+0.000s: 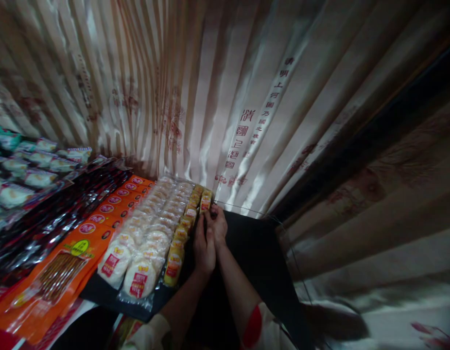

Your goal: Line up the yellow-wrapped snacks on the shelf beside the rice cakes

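Observation:
My left hand (204,247) and my right hand (218,226) are close together at the far right end of the laid-out snacks. Between their fingertips is a small yellow packaged cake (205,200) with a red label, its near end covered by the fingers. Just left of it runs a row of similar yellow packaged cakes (174,262), overlapping one another. Beside that row lie two rows of round white wrapped cakes (139,278) with red labels. The exact grip of the right fingers is partly hidden.
Orange snack packets (97,226) overlap in a row farther left, then dark glossy packets (64,214) and white-and-green wrapped pieces (39,160). A black surface (254,262) extends to the right. Pleated printed curtains (225,97) hang behind, with a thin cord (288,238) at right.

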Demonstrator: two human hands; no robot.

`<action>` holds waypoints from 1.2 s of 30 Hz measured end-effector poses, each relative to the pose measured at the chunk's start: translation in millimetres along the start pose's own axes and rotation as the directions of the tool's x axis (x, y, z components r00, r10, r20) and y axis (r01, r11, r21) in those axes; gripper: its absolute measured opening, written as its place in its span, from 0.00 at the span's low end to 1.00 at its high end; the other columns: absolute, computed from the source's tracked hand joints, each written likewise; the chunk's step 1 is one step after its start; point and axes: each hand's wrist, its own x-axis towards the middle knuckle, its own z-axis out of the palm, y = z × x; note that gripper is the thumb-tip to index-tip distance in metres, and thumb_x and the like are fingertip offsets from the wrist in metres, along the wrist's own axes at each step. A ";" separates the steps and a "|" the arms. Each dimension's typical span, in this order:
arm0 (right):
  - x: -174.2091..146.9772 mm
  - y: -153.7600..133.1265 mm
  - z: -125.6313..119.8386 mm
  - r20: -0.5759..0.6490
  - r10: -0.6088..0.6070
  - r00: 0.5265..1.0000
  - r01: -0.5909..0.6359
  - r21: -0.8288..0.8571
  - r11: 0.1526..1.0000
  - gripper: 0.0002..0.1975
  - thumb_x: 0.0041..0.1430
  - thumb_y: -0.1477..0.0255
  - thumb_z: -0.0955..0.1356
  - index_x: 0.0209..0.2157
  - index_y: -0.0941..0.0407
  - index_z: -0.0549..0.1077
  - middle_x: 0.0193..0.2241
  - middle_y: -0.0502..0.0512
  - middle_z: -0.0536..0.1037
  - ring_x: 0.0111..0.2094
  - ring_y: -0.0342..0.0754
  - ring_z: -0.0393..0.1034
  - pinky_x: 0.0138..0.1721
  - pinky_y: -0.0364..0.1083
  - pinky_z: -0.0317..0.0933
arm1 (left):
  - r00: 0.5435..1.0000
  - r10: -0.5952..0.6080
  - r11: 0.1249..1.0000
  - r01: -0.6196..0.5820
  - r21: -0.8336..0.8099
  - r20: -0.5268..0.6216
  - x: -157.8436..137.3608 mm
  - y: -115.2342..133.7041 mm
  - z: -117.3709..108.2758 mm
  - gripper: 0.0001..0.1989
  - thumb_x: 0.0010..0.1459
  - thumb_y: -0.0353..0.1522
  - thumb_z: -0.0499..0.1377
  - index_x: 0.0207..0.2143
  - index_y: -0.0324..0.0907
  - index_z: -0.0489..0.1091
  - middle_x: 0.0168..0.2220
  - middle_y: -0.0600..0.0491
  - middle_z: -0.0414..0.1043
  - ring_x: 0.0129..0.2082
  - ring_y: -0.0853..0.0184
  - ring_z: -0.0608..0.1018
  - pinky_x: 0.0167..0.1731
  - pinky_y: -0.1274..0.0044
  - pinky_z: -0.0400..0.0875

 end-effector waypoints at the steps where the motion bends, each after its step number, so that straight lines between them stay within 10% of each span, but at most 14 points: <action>1: -1.3 0.8 0.2 0.014 -0.007 1.000 0.008 -0.020 1.000 0.19 0.50 0.59 0.63 0.41 0.54 0.68 0.37 0.51 0.74 0.33 0.46 0.69 0.37 0.45 0.61 | 1.000 0.010 1.000 -0.010 -0.004 -0.001 0.1 0.0 0.0 0.25 0.61 0.38 0.44 0.59 0.38 0.53 0.61 0.47 0.54 0.60 0.66 0.58 0.60 0.74 0.49; 15: -0.4 -6.3 0.0 0.085 0.030 0.996 -0.013 -0.198 0.980 0.14 0.55 0.59 0.59 0.36 0.51 0.68 0.35 0.49 0.73 0.35 0.45 0.68 0.37 0.44 0.60 | 0.989 0.144 0.989 -0.145 0.014 0.041 3.2 2.6 0.4 0.25 0.62 0.34 0.42 0.61 0.41 0.50 0.63 0.50 0.49 0.62 0.66 0.53 0.61 0.71 0.47; 24: -10.9 11.2 -11.5 -0.012 -0.134 0.991 0.134 0.072 0.988 0.15 0.51 0.64 0.61 0.36 0.58 0.71 0.35 0.56 0.74 0.36 0.47 0.68 0.42 0.46 0.62 | 0.993 0.116 0.986 -0.120 0.120 0.039 1.3 -3.0 2.9 0.22 0.61 0.35 0.44 0.55 0.39 0.61 0.58 0.46 0.59 0.59 0.64 0.59 0.59 0.69 0.51; 36: -83.3 25.1 -68.0 0.013 -0.035 0.999 0.032 0.177 0.984 0.17 0.48 0.68 0.59 0.38 0.59 0.69 0.37 0.57 0.75 0.38 0.48 0.69 0.44 0.47 0.61 | 0.940 0.179 0.918 -0.266 0.295 0.290 -63.1 42.1 -23.2 0.19 0.59 0.31 0.44 0.49 0.39 0.66 0.52 0.45 0.66 0.53 0.62 0.66 0.55 0.68 0.59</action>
